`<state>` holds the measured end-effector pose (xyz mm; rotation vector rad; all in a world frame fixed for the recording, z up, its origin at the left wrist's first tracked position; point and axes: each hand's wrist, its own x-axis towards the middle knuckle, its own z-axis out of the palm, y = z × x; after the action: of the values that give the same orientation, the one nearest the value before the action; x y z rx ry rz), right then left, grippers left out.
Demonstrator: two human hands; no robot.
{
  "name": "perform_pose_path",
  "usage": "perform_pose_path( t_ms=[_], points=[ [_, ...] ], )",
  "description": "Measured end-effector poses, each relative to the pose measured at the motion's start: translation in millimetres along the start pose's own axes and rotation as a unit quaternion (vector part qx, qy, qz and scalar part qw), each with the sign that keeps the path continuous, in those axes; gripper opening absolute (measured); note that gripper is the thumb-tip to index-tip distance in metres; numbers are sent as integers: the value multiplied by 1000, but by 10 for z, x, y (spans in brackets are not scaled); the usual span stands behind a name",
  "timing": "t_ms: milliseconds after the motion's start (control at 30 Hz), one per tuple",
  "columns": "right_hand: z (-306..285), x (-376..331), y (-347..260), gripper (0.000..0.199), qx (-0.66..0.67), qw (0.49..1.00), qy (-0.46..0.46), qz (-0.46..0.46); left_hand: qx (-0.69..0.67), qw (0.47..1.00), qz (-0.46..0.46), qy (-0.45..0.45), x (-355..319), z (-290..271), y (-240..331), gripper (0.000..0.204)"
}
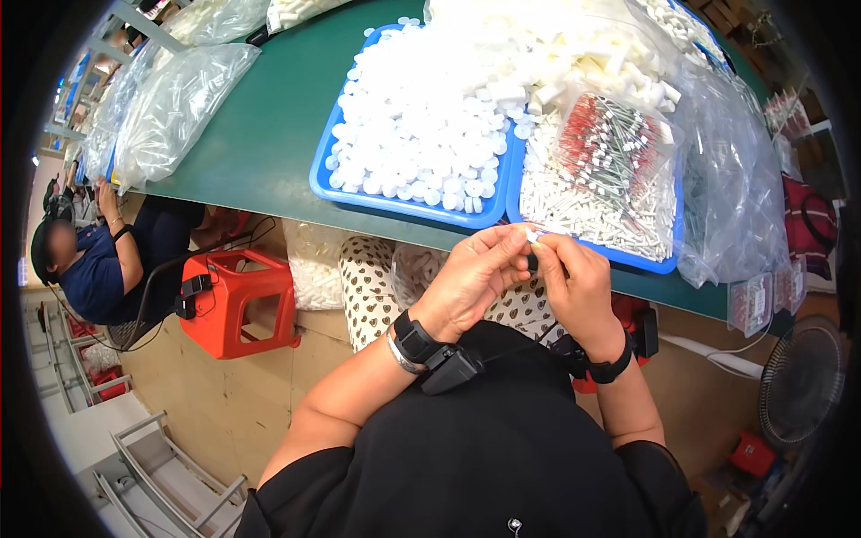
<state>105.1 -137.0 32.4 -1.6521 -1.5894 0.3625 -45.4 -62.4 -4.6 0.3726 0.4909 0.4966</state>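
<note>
My left hand (475,280) and my right hand (578,276) meet in front of the table's near edge, fingertips pinched together. Between them shows a small white plastic piece (532,236), partly covered by the fingers; its exact kind is too small to tell. Just beyond my hands stands a blue tray (320,179) heaped with round white caps (408,152). To its right, a second blue tray (659,264) holds many short white tubes (574,211). On those tubes rests a clear plastic box of metal pins or screws with red parts (614,148).
White blocky pieces (619,67) lie in a clear bag behind the trays. Another clear bag (731,179) hangs at the right. A red stool (238,300) and a seated person (108,269) are at the left; a fan (801,381) stands at lower right.
</note>
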Motion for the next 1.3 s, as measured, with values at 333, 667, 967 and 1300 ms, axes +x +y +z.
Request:
perform_pose_path(
  t_ms=[333,667,967,1300],
  points=[
    [-111,424,356,18,-311,946,-27,-90,40,997,62,27,-98,110,204,32],
    [-212,270,80,11,-72,995,1,-72,17,991,120,55,-85,138,248,35],
    [-219,185,51,13,-60,995,28,-71,25,987,140,72,-51,165,226,34],
    [-192,237,21,13,-76,989,34,-121,39,988,139,60,-45,149,205,35]
  ],
)
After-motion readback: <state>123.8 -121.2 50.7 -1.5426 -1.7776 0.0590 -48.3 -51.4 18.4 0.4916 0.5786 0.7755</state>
